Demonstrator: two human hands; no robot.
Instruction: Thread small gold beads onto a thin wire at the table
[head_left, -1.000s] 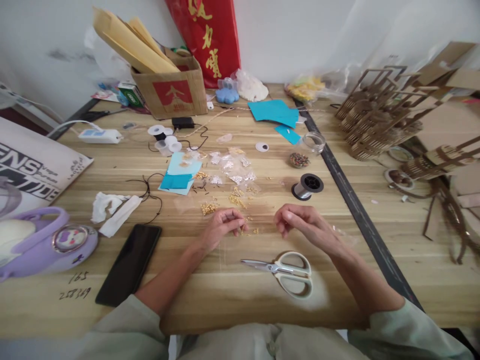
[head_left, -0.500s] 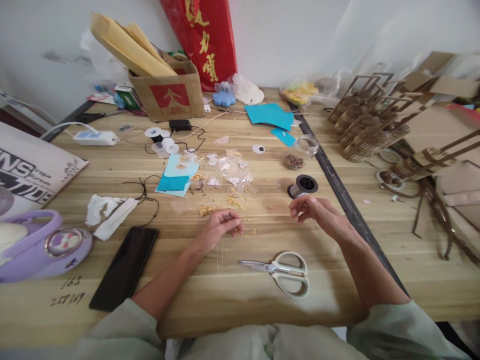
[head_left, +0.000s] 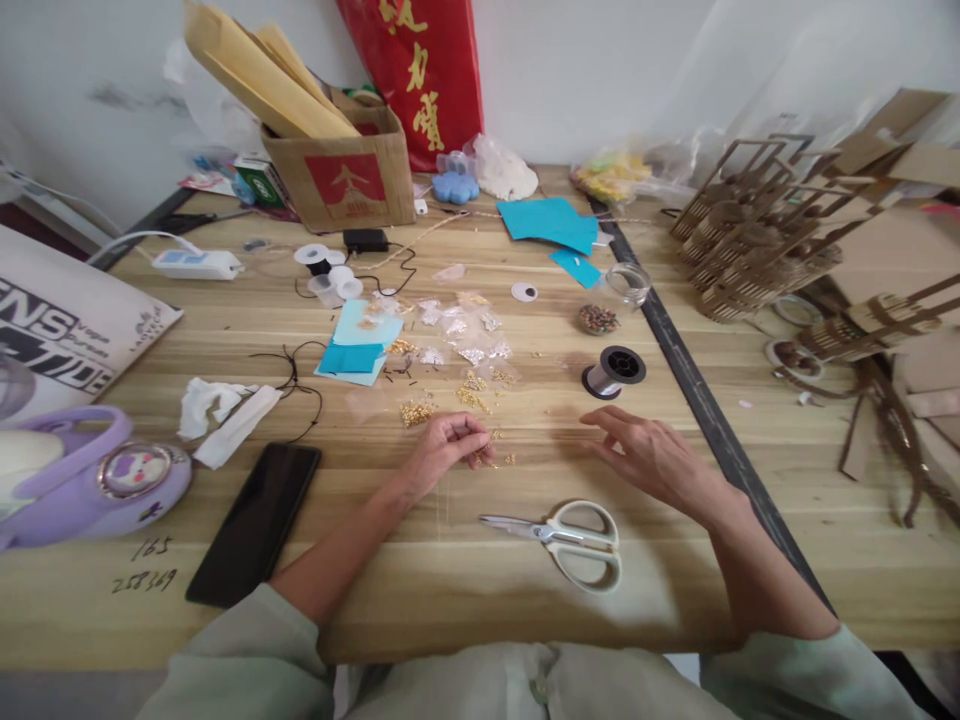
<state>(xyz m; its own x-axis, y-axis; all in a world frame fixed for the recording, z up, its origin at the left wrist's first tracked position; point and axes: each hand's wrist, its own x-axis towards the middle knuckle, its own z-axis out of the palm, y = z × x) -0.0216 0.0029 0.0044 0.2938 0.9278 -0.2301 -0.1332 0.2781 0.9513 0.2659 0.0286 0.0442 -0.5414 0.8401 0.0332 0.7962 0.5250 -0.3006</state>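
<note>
My left hand is closed in a pinch beside small gold beads, thumb against the fingers. A thin clear thread shows faintly below it; the pinched part is hidden. My right hand hovers over the table with thumb and fingers apart, and nothing shows between them. Just beyond it stands a black-ended spool wound with pale line. Between my forearms lie scissors with cream handles, blades pointing left. More gold beads form a small pile past my left hand.
A black phone lies left of my left forearm, near a lilac bottle. Farther back are blue paper pieces, bags of silver beads and a heap of dark mixed beads. Small wooden baskets crowd the right.
My right hand has shifted slightly down and right, and its fingers have spread from a loose pinch. My left hand keeps its pinch at nearly the same place. The view has tilted slightly.
</note>
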